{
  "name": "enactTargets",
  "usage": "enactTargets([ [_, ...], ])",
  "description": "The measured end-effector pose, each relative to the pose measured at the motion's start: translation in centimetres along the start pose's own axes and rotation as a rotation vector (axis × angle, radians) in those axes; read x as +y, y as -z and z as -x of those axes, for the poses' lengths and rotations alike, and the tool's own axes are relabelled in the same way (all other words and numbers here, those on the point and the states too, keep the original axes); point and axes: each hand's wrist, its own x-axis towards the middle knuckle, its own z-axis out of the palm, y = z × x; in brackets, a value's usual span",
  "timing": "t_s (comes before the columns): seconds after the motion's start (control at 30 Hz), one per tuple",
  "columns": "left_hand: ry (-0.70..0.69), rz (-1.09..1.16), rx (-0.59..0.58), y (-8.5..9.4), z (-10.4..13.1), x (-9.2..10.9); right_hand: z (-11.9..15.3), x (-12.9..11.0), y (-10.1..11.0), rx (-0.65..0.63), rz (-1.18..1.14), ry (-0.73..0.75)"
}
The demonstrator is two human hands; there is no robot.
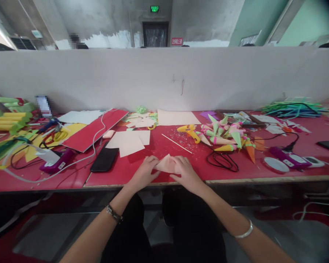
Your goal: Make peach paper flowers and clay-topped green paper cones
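L hand (146, 172) & R hand (188, 176) fingers (151, 160) pinch pale paper (167, 164) btwn them. Uneven pull could skew folds; loose grip nr bench (304, 132) edge might drop it.

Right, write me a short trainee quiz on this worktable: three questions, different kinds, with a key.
1. Multiple choice. What are the left hand and the right hand both touching?
A) a pair of scissors
B) a piece of pale paper
C) a power strip

2. True or false. The yellow glue gun lies next to the pile of paper cones.

3. Short answer. Which forearm, the person's left or right, wears the smooth silver bangle?

Key:
1. B
2. True
3. The right
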Motion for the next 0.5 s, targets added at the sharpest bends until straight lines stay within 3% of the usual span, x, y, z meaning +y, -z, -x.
enactTargets([
  [0.17, -0.038, -0.029, -0.024, 0.0, 0.2, -0.7, 0.5, 0.1, 0.6, 0.081, -0.021, -0.035],
  [0.37, -0.007, -0.13, -0.076, -0.3, 1.0, 0.2, 0.9, -0.3, 0.6, 0.071, 0.103, 0.101],
  [0.5, 0.042, -0.077, -0.04, -0.5, 1.3, 0.3, 0.5, 0.0, 0.4, 0.113, 0.121, 0.112],
])
